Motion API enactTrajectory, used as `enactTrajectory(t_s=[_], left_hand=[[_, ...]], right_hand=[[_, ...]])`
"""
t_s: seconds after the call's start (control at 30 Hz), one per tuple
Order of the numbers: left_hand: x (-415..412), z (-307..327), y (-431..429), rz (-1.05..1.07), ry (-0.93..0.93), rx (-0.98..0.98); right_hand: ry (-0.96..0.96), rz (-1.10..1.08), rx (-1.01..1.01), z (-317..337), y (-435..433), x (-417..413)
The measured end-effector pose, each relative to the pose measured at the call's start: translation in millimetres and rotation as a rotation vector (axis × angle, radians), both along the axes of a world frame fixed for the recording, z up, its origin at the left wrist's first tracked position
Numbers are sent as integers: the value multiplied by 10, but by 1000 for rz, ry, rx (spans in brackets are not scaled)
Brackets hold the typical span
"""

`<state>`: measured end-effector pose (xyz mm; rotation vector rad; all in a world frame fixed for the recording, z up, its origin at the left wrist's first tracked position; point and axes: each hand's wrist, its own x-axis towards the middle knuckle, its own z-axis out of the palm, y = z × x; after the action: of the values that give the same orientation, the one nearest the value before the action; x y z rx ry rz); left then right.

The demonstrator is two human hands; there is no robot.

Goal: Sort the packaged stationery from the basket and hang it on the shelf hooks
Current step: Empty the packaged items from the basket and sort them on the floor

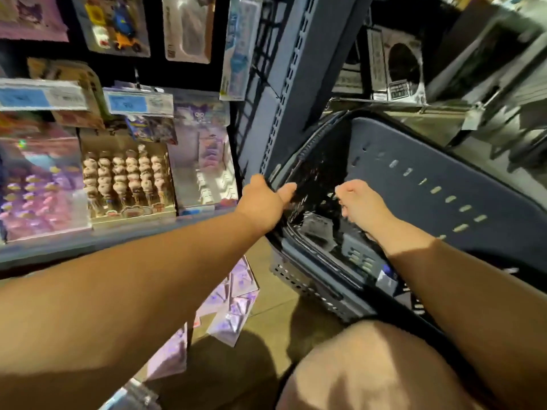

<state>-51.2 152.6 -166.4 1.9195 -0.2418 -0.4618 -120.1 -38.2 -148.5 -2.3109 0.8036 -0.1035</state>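
A dark blue plastic basket (pixel 444 173) lies tipped towards me on the floor, beside the shelf upright. My left hand (pixel 265 201) grips its near-left rim, thumb along the edge. My right hand (pixel 362 207) reaches into the basket with its fingers curled downward; what they touch is hidden behind the hand. Dark, shiny packaged items (pixel 313 226) lie at the bottom of the basket. Packaged stationery (pixel 189 28) hangs on hooks on the black shelf wall at the upper left.
Several purple packets (pixel 236 294) lie on the tan floor below the shelf. A display box of figure-topped pens (pixel 127 179) and price tags (pixel 139 103) fill the left shelf. My bare knee (pixel 370 365) is at the bottom. Boxed goods (pixel 399 66) stand behind the basket.
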Motion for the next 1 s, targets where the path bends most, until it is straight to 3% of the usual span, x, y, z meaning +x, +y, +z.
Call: enactTrajectory(t_s=[0.1,0.23,0.4,0.6,0.7,0.83,0.9,1.0], left_hand=[[-19,29,-16,3,-47,9],[-90,33,23,-28,-117,99],[-240,-2,175,-63,-198,102],[-437,-109,431,-118,-184,51],[-497,-215,576,-148,-194,59],[-577,-314,720,-160,-190,69],[-596,-338,781,-156,-189,90],[-619,-339,833,-136,-201,112]], right_hand=[[63,-71,56,-268,-304,-296],[96,-197,298,-539,-483,-568],[231,-201,408,-778,-508,-737],[539,-106,103,-1216,-906,-984],[720,-74,89,-1367,-1077,-1231],[858,156,32,-1592,-949,-1521],[887,260,162,-1737,-830,-1616],[741,245,446,-1935,-728,-1720]])
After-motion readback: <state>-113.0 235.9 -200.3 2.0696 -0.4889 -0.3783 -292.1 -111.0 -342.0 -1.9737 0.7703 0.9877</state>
